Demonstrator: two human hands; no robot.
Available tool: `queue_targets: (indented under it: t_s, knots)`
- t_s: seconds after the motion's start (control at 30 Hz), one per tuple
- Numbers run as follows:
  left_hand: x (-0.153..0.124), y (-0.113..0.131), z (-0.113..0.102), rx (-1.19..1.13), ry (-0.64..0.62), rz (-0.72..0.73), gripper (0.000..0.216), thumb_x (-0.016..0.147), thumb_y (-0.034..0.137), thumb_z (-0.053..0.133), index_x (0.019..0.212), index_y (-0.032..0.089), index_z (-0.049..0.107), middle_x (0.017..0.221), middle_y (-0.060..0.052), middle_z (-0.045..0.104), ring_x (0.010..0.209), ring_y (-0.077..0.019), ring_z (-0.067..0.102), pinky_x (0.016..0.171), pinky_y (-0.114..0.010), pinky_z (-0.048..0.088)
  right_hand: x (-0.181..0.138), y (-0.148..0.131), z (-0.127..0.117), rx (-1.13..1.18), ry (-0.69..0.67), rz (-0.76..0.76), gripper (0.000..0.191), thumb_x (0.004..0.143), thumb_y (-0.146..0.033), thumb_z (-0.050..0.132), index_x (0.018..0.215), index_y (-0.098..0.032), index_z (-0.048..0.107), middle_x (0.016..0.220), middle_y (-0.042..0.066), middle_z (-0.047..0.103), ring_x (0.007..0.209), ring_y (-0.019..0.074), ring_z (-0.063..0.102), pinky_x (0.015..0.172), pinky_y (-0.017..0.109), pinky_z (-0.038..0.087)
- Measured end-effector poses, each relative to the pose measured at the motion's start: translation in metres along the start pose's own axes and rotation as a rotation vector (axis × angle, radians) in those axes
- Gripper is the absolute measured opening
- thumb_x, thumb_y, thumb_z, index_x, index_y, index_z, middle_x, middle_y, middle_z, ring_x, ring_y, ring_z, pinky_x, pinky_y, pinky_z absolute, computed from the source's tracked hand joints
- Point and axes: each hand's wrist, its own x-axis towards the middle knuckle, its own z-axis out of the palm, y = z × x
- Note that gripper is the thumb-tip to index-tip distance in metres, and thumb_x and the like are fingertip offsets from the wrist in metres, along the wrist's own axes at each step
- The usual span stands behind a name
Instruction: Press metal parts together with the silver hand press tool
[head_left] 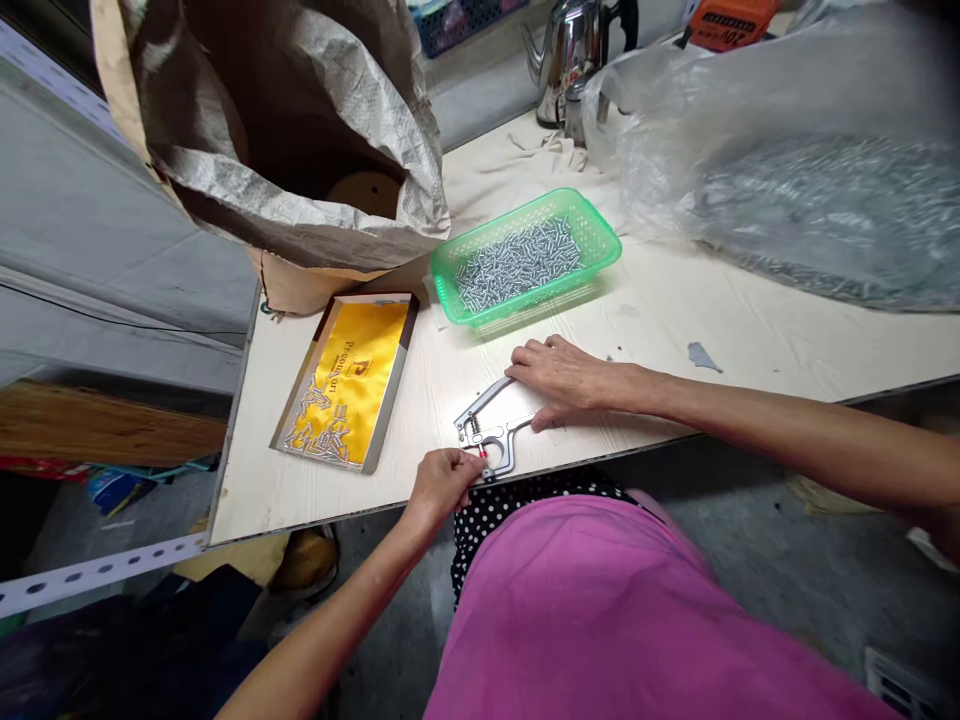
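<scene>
A silver plier-like press tool (489,428) lies near the front edge of the pale wooden table (660,320). My right hand (559,375) is closed around its handles. My left hand (442,482) pinches something small at the tool's jaws; I cannot make out what. A green plastic basket (480,310) full of small metal pieces stands behind the tool. To the left lies a shallow yellow-lined box lid (367,360) with several metal pieces at its near end.
A big open woven sack (315,140) stands at the table's back left. A clear plastic bag (810,170) of metal parts fills the back right. A steel kettle (570,55) stands behind. My pink and dotted clothing (600,600) is below the table edge.
</scene>
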Motion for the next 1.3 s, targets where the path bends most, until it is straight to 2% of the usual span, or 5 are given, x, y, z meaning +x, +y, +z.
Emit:
queue_targets:
  t_s: [0.17,0.37,0.83,1.1,1.3]
  knots:
    - [-0.002,0.023,0.004,0.5,0.352,0.439,0.023,0.092,0.039,0.059,0.101,0.019,0.066,0.1,-0.006,0.066,0.093,-0.0212,0.061,0.075,-0.03,0.047,0.0,-0.009,-0.001,-0.02,-0.002,0.002,0.045,0.078,-0.05,0.075,0.101,-0.014,0.063,0.104,0.011,0.061,0.098,0.0274,0.051,0.078,0.036,0.032]
    - [0.03,0.054,0.018,0.864,0.287,0.654,0.056,0.087,0.038,0.067,0.133,0.013,0.046,0.126,-0.013,0.057,0.11,-0.0287,0.05,0.088,-0.04,0.047,0.002,-0.02,-0.006,-0.054,-0.033,-0.006,0.048,0.081,-0.049,0.073,0.107,-0.01,0.064,0.106,0.013,0.062,0.098,0.0273,0.053,0.081,0.037,0.034]
    - [0.052,0.053,0.012,0.793,0.192,0.705,0.021,0.097,0.034,0.052,0.093,0.017,0.064,0.093,-0.006,0.061,0.092,-0.0215,0.052,0.079,-0.034,0.045,0.011,-0.017,0.011,0.062,-0.042,-0.039,0.016,0.096,-0.024,0.057,0.094,-0.011,0.068,0.091,0.011,0.066,0.083,0.0204,0.058,0.074,0.032,0.036]
    - [0.046,0.034,0.027,0.739,0.42,0.759,0.041,0.096,0.033,0.055,0.131,0.012,0.05,0.126,-0.016,0.059,0.116,-0.0292,0.053,0.095,-0.046,0.05,0.009,0.003,0.012,0.116,0.152,-0.085,0.052,0.086,-0.054,0.066,0.113,-0.01,0.063,0.105,0.016,0.06,0.093,0.0259,0.052,0.079,0.036,0.04]
    - [0.015,0.011,0.067,0.649,0.434,0.891,0.046,0.098,0.029,0.049,0.14,0.013,0.042,0.149,-0.018,0.045,0.144,-0.0324,0.033,0.113,-0.053,0.038,0.02,0.02,0.021,0.142,0.157,-0.025,0.022,0.097,-0.028,0.052,0.102,-0.013,0.068,0.098,0.012,0.063,0.091,0.0234,0.052,0.08,0.034,0.037]
